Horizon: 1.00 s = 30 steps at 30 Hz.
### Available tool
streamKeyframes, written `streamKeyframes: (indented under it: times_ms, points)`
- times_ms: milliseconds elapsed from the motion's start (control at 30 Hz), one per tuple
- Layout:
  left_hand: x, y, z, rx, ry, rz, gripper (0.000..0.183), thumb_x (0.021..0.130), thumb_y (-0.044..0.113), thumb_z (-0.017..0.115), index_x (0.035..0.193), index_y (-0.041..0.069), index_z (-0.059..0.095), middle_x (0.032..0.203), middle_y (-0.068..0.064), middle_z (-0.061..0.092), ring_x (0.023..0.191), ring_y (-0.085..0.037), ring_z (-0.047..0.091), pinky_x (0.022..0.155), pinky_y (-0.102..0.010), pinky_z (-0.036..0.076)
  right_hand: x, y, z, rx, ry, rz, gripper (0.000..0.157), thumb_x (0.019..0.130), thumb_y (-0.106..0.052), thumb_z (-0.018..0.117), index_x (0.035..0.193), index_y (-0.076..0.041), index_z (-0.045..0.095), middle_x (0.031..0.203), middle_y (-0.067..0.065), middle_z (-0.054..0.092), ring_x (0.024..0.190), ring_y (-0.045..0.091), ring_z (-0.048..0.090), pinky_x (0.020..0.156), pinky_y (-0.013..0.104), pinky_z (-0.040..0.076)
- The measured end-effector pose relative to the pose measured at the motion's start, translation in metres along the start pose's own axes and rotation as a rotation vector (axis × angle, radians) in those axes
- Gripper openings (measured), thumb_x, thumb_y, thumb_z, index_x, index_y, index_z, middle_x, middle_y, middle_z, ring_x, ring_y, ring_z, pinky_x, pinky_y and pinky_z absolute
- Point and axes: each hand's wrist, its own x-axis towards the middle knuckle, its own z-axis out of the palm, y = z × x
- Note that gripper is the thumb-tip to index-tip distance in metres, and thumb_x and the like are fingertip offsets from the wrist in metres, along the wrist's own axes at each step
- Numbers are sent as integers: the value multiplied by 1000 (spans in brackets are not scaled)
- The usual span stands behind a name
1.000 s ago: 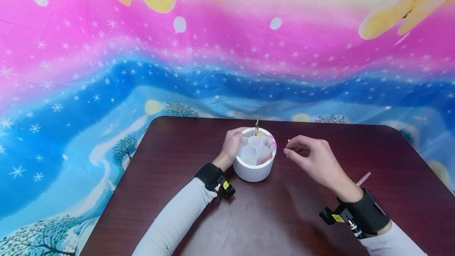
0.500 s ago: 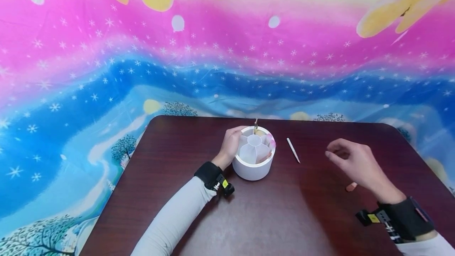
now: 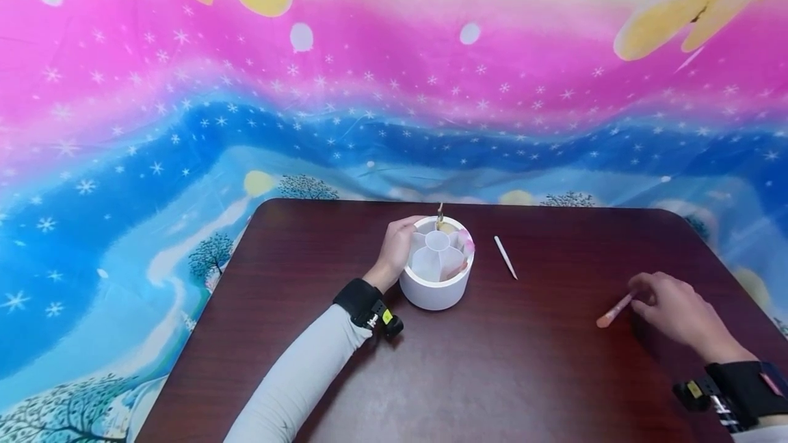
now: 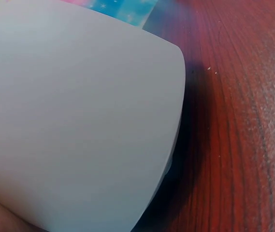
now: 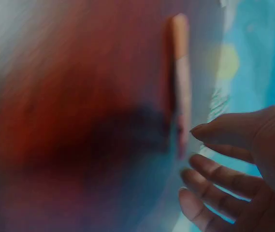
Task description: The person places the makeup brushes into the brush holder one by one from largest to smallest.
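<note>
My left hand (image 3: 395,251) grips the left side of a round white divided organizer (image 3: 436,294), which stands upright on the table. In the left wrist view the organizer's smooth wall (image 4: 79,111) fills most of the picture, with a bit of the hand at the lower left corner. A slim pink stick with an orange-brown end (image 3: 608,318) lies at the right; its far end overlaps my right hand (image 3: 680,310) in the head view. The right wrist view shows that hand's fingers (image 5: 219,176) spread apart close beside the stick (image 5: 182,77), not closed round it.
A white pen-like stick with a dark pointed tip (image 3: 505,257) lies right of the organizer. Inside the organizer are a gold-coloured item (image 3: 440,214) and something pink (image 3: 466,241). The dark wooden table (image 3: 462,368) ends before a colourful printed cloth (image 3: 369,87).
My right hand has let go of the white pen-like stick, leaving it on the table, and has moved right and down to the pink stick. The left hand keeps its grip on the organizer.
</note>
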Motion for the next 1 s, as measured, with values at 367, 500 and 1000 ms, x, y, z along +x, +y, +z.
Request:
streamKeyframes:
  times_ms: [367,500,1000]
  points:
    - [-1,1,1,-5,7,-5,47,98,7,36,132,-1,67,133,-16,67,124,-29,62,108,-44,48,6,-4,13,-80,-51,-61,21,81,-1,75,102,1,71,106,22,61,93,40,60,64,52,52]
    - [0,0,0,0,11,2,46,98,7,36,130,-2,68,131,-16,68,123,-28,63,107,-43,49,10,-16,17,-84,-61,-88,14,82,-3,75,95,-5,72,97,13,63,87,32,60,63,48,52]
    - [0,-2,0,-2,12,25,45,100,9,36,128,-1,70,128,-15,70,121,-27,64,106,-42,50,34,-121,38,43,-216,-301,15,84,-3,77,89,-14,67,79,-7,56,66,7,47,56,24,42]
